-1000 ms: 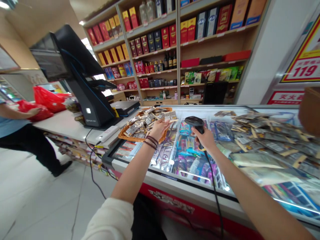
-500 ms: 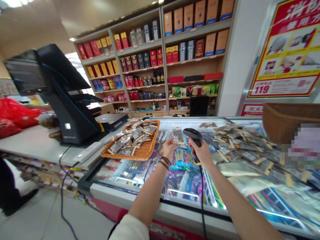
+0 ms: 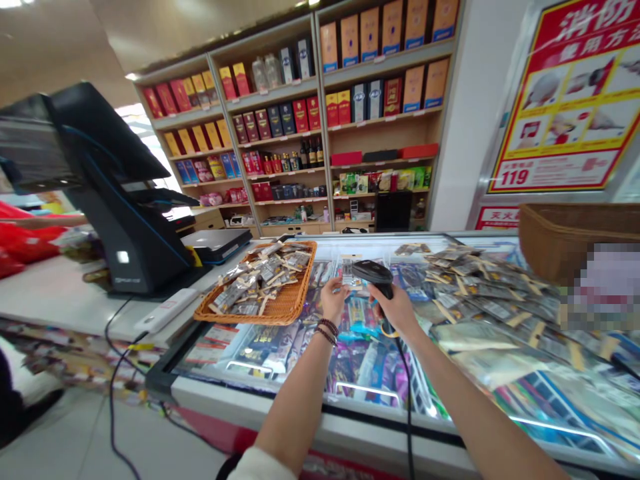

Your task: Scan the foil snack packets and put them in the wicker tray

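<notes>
My right hand (image 3: 395,308) is wrapped round the handle of a black barcode scanner (image 3: 374,272), whose head points left over the glass freezer top. My left hand (image 3: 334,298), with brown beads at the wrist, pinches the lower edge of a small grey packet (image 3: 349,267) just left of the scanner head. Left of that hand, a wicker basket (image 3: 287,310) holds several similar packets. A large loose pile of packets (image 3: 495,293) lies on the glass to the right.
A black register screen stand (image 3: 135,227) and a white device (image 3: 167,310) stand on the left counter. The scanner's cable (image 3: 410,407) hangs over the freezer's front edge. At the right is a brown basket (image 3: 550,233). Shelves of boxes (image 3: 280,123) stand behind.
The scanner in my right hand has shifted slightly left, and its head now overlaps the right side of the packet. The whole view has moved a little.
</notes>
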`<action>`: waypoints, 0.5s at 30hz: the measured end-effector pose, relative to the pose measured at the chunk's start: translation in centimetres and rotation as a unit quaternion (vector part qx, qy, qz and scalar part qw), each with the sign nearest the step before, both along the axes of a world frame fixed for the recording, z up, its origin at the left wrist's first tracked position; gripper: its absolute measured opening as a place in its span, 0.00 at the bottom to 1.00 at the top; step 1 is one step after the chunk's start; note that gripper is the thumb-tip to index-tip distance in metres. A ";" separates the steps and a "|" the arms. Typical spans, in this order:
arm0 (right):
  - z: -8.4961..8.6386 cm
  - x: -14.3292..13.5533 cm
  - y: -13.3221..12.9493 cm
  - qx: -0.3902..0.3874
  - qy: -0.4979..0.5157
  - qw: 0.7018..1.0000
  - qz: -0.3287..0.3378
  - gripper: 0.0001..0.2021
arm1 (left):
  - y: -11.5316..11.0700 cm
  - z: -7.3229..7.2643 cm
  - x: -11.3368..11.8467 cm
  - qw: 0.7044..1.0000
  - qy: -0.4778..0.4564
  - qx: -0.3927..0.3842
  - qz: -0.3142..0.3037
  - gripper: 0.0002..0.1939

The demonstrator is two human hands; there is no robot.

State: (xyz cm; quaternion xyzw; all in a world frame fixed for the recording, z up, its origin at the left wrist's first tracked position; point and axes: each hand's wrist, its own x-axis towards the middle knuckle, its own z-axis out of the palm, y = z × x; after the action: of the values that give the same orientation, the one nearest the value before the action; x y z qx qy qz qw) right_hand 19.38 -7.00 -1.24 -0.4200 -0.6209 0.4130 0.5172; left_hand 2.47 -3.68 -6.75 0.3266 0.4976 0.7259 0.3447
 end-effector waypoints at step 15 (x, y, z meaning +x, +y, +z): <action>0.3 1.0 0.5 -0.029 0.050 0.998 0.019 0.29 | 0.4 0.3 0.1 0.999 -0.006 -0.031 0.005 0.19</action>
State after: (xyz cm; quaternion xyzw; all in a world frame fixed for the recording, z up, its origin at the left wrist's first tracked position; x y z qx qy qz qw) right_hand 20.37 -6.50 -0.96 -0.4016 -0.5896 0.4616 0.5272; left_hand 2.55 -3.32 -6.44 0.3084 0.5194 0.7140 0.3540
